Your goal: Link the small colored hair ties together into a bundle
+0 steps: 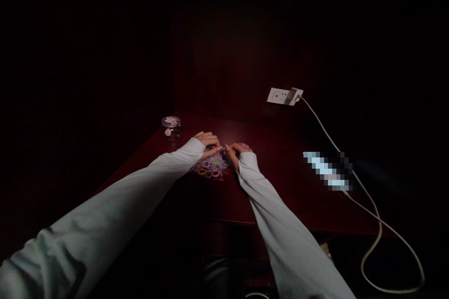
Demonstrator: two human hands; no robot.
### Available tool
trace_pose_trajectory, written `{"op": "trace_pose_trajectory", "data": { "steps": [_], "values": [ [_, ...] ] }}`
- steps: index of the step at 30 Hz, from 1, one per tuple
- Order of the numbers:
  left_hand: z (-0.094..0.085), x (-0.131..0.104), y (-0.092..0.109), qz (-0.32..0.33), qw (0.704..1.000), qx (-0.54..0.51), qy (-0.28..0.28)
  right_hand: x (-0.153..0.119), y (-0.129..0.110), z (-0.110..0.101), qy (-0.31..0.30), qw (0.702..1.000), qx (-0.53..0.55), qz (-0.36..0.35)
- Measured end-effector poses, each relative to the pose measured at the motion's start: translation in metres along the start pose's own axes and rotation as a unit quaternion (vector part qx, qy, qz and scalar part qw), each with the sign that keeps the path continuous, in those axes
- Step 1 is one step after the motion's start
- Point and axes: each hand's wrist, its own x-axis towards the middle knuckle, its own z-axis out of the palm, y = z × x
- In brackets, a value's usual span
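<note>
A heap of small coloured hair ties [211,168] in pink, purple and yellow lies on the dark red table. Over its far edge, my left hand [209,142] has thumb and fingers drawn together in a pinch. Close by on the right, my right hand [235,151] pinches too, its fingertips almost meeting those of the left. A tiny pinkish bit shows between the two hands, too small to name. Something pink [244,145] is partly visible behind my right hand. Both wrists are covered by light grey sleeves.
A clear round container [171,123] with pale pink pieces stands at the table's far left. On the right lies a pixelated bright device [326,170] with a white cable [377,210]. The cable's charger [294,96] sits in a wall socket [277,96]. The surroundings are very dark.
</note>
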Motion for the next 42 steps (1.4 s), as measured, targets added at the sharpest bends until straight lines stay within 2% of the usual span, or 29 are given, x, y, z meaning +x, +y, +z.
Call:
{"op": "trace_pose_trajectory", "data": {
  "steps": [4, 7, 10, 14, 19, 27, 37, 42],
  "values": [
    [-0.007, 0.0, -0.008, -0.04, 0.999, 0.024, 0.027, 0.003, 0.015, -0.012, 0.08, 0.995, 0.016, 0.054],
    [-0.013, 0.0, -0.014, -0.076, 0.996, 0.019, 0.052, 0.003, 0.024, -0.021, 0.093, 0.992, 0.052, 0.074],
    [-0.014, -0.001, -0.012, -0.057, 0.997, 0.016, 0.043, 0.002, 0.021, -0.019, 0.059, 0.994, 0.067, 0.056],
    [-0.011, 0.001, 0.003, -0.009, 1.0, 0.021, -0.001, 0.0, 0.008, -0.005, 0.003, 0.998, 0.06, 0.017],
    [-0.009, 0.005, 0.012, 0.04, 0.998, 0.029, -0.05, -0.001, 0.001, 0.001, -0.039, 0.997, 0.068, 0.015],
    [-0.011, 0.004, 0.011, 0.028, 0.998, 0.036, -0.038, -0.002, 0.002, -0.002, -0.026, 0.997, 0.061, 0.027],
    [-0.009, 0.004, 0.011, 0.029, 0.998, 0.024, -0.046, -0.004, 0.009, 0.002, -0.054, 0.995, 0.084, 0.03],
    [-0.01, 0.004, 0.012, 0.025, 0.999, 0.024, -0.04, -0.004, 0.01, 0.0, -0.059, 0.996, 0.063, 0.014]
  ]
}}
